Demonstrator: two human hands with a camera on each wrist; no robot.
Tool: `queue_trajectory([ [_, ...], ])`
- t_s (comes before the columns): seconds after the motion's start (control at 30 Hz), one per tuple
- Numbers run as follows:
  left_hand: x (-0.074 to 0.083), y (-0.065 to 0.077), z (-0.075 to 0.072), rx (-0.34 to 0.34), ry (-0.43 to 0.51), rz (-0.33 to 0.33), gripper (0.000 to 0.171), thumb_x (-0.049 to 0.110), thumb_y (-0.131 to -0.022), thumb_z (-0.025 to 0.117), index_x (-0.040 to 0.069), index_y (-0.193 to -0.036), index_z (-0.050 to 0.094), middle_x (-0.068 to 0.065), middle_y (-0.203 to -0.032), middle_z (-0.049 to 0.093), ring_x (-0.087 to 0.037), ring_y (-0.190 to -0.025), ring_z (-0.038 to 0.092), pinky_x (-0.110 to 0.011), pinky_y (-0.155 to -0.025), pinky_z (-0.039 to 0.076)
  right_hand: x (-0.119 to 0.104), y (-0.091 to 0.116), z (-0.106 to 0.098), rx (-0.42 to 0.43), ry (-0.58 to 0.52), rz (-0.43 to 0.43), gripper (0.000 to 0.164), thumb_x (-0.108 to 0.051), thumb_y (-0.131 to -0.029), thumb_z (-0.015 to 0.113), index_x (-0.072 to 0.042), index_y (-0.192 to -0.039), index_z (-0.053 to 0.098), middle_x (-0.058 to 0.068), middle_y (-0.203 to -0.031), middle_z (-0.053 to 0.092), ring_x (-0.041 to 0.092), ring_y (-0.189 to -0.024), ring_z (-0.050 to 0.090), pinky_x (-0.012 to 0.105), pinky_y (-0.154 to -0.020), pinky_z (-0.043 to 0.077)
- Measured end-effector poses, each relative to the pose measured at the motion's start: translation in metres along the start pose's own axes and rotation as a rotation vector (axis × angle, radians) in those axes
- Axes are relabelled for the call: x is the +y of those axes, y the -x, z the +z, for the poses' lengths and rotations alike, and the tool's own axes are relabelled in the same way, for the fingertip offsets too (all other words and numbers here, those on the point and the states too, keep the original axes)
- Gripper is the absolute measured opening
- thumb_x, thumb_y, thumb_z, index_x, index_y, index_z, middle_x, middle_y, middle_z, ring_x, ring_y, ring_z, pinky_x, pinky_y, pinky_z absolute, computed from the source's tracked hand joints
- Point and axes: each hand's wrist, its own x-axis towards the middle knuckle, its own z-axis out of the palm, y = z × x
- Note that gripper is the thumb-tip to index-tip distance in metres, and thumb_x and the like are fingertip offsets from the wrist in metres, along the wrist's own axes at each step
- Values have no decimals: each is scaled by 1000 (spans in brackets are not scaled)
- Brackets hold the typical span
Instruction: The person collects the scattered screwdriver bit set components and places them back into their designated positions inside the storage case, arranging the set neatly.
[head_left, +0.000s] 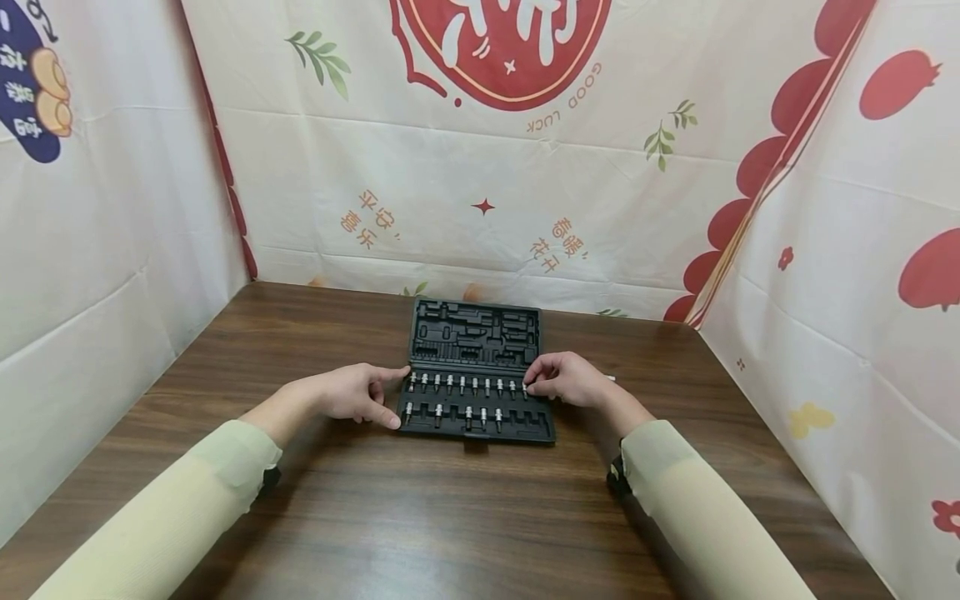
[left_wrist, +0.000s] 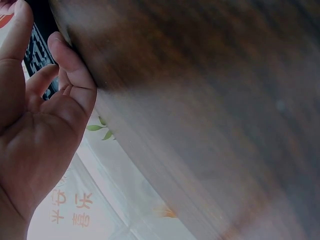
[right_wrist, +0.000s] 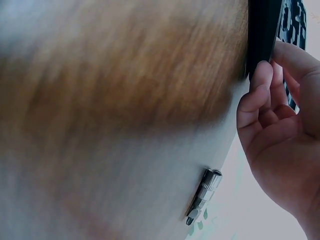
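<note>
An open black case [head_left: 517, 435] lies on the table, its moulded lid [head_left: 476, 312] tipped back. Silver bit sockets [head_left: 462, 385] stand in a line along the back row, and several more [head_left: 468, 414] are in the front row, with bare slots at the right. My left hand [head_left: 351, 393] steadies the case's left edge with extended index finger and thumb. At the right end of the back row, my right hand [head_left: 567, 379] pinches a bit socket [head_left: 525, 388]; its fingers partly hide it. In the right wrist view the case's edge hides the pinched piece.
A loose bit socket [right_wrist: 204, 195] lies on the wooden table [head_left: 420, 517] beyond my right hand, mostly hidden by that hand in the head view. Printed cloth [head_left: 450, 167] hangs behind the table and along both sides.
</note>
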Motion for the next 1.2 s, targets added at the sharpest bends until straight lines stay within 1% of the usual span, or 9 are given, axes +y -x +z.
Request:
queue_trajectory([
  [0.3, 0, 1, 0, 4, 6, 6, 101, 34, -94, 90, 16, -175, 32, -5, -83, 61, -16, -67, 54, -33, -66, 49, -1, 0, 0, -4, -5, -2, 7, -17, -102, 80, -14, -108, 79, 1, -87, 66, 19, -75, 59, 33, -63, 49],
  [0.57, 0, 1, 0, 0, -1, 3, 101, 35, -94, 90, 17, -175, 32, -4, -83, 61, -15, -68, 54, -31, -66, 50, -1, 0, 0, -6, -11, 3, 8, -17, -102, 80, -14, -109, 79, 1, -88, 67, 19, -74, 59, 33, -63, 50],
  [0.67, 0, 1, 0, -3, -11, 13, 101, 35, -95, 89, 15, -175, 31, -4, -83, 61, -16, -68, 55, -31, -65, 50, -1, -1, 0, -7, -4, -1, 9, -18, -102, 79, -14, -111, 79, 2, -89, 66, 19, -74, 60, 33, -63, 50],
  [0.87, -1, 1, 0, 5, -2, 3, 101, 35, -94, 90, 17, -175, 32, -4, -84, 62, -15, -68, 55, -32, -66, 50, -2, -1, 0, -11, -1, 5, 10, -19, -102, 79, -15, -112, 79, 3, -90, 66, 20, -75, 60, 33, -63, 50],
  [1.03, 0, 1, 0, 1, 5, -3, 101, 35, -94, 90, 17, -175, 32, -5, -84, 62, -16, -67, 54, -31, -65, 50, 0, 2, -3, -32, -10, 20, 14, -18, -103, 79, -16, -117, 79, 3, -97, 69, 20, -79, 62, 34, -66, 54],
  [1.2, 0, 0, 0, 2, 4, -2, 100, 35, -94, 90, 17, -175, 33, -5, -84, 62, -16, -68, 55, -32, -67, 50, 5, 9, -10, -46, -51, 5, 19, -19, -104, 78, -16, -123, 78, 7, -103, 71, 23, -81, 65, 37, -69, 58],
])
